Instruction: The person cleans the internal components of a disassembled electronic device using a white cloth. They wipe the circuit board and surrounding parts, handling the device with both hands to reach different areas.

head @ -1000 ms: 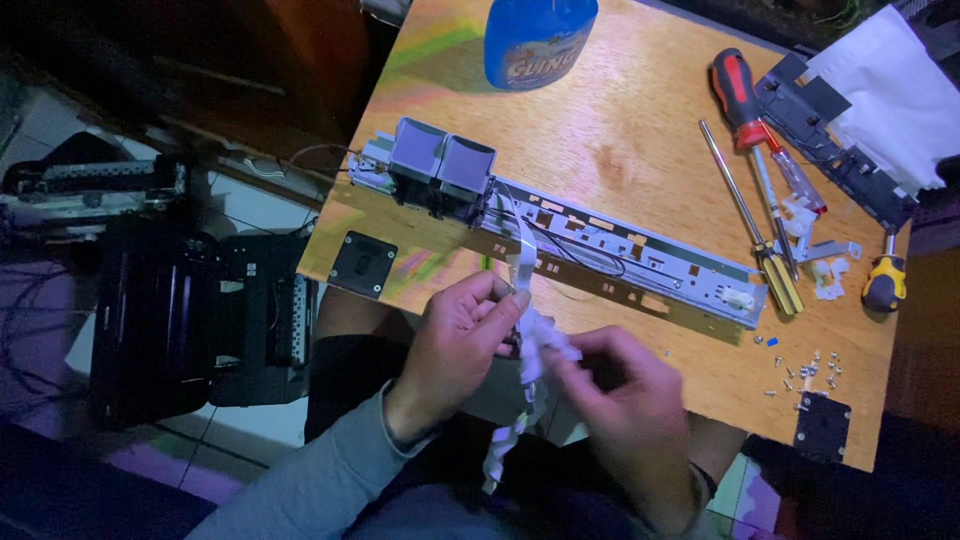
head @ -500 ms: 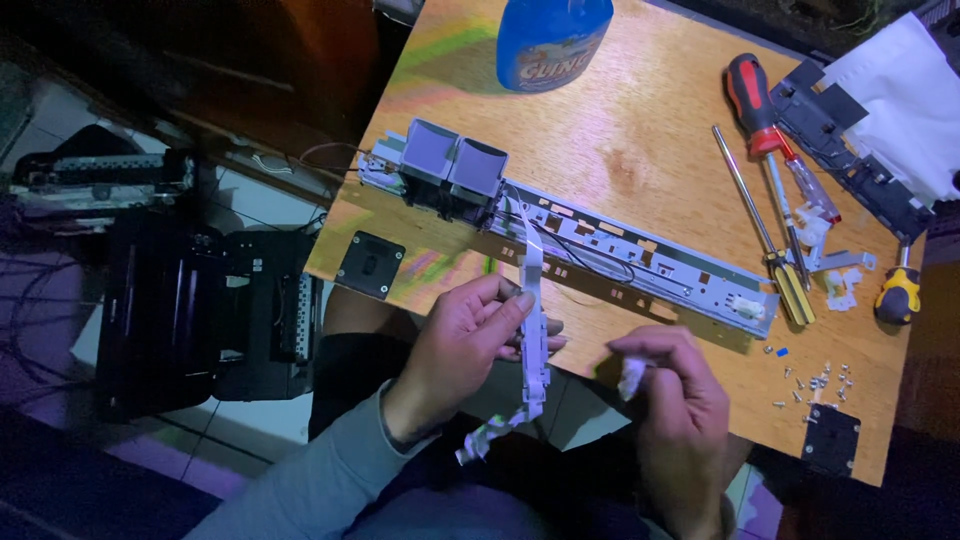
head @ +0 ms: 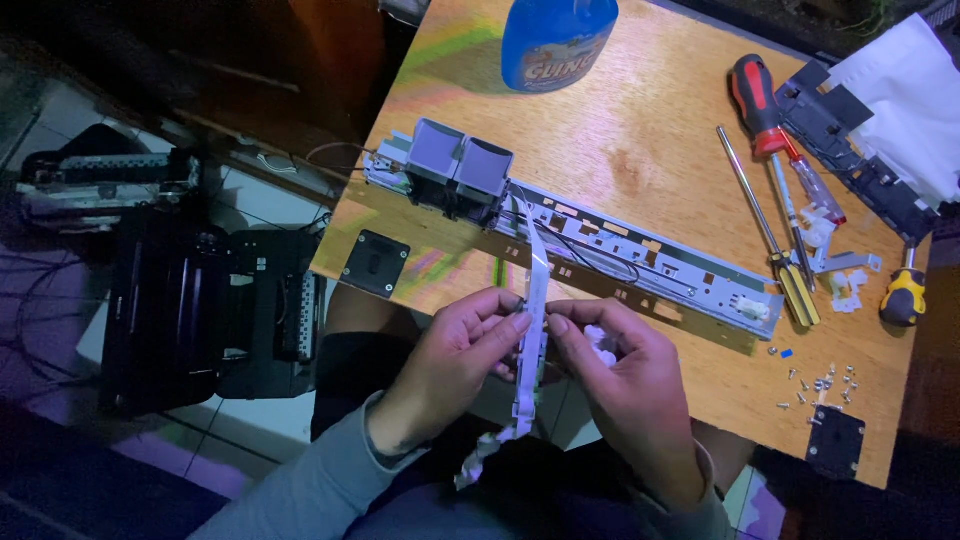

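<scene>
A long metal carriage rail (head: 640,255) with two grey cartridge holders (head: 460,165) lies across the wooden table (head: 620,130). A white flat ribbon cable (head: 528,330) runs from the rail down to my lap, its loose end dangling below. My left hand (head: 455,360) pinches the cable from the left. My right hand (head: 630,385) touches the cable from the right with its fingertips and keeps a small white wad (head: 601,345) in its palm. Both hands hover just off the table's near edge.
Screwdrivers (head: 765,150), a blue bottle (head: 558,40), white tissue (head: 900,95), black plastic parts (head: 860,160), loose screws (head: 825,385) and two small black square pieces (head: 375,262) lie on the table. A dismantled black printer body (head: 200,310) sits on the floor at left.
My right hand has come back up to the cable and now meets the left hand on it. The cable hangs straighter than a second ago.
</scene>
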